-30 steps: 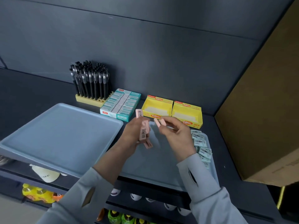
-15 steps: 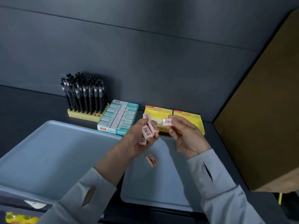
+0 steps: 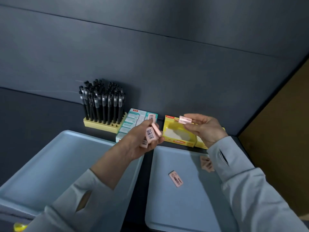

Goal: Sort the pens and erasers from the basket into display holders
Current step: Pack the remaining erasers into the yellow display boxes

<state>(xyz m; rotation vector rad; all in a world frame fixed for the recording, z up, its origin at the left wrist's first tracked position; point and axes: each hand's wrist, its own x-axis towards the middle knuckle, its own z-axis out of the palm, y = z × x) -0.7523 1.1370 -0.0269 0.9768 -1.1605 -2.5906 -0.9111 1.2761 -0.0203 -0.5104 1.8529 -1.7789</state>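
Note:
My left hand [image 3: 142, 139] grips a bunch of pink erasers [image 3: 150, 133], barcodes facing up, over the gap between the two trays. My right hand [image 3: 204, 129] pinches a single pink eraser [image 3: 184, 120] above the open yellow display box [image 3: 178, 131]. One loose pink eraser [image 3: 175, 179] lies on the right blue tray [image 3: 175, 206]; more pink erasers [image 3: 207, 164] lie by my right sleeve, partly hidden. Black pens [image 3: 103, 104] stand in a yellow holder [image 3: 102, 126] at the back left. A teal eraser box [image 3: 133, 124] sits beside it.
A second, larger blue tray [image 3: 50, 164] lies at the left. A dark wall rises right behind the holders. A brown cardboard panel [image 3: 284, 131] closes off the right side. A second yellow box [image 3: 200, 144] is mostly covered by my right wrist.
Both hands have moved up toward the yellow box. My right hand now holds its eraser over the box opening. The view has tilted, showing more of the right tray.

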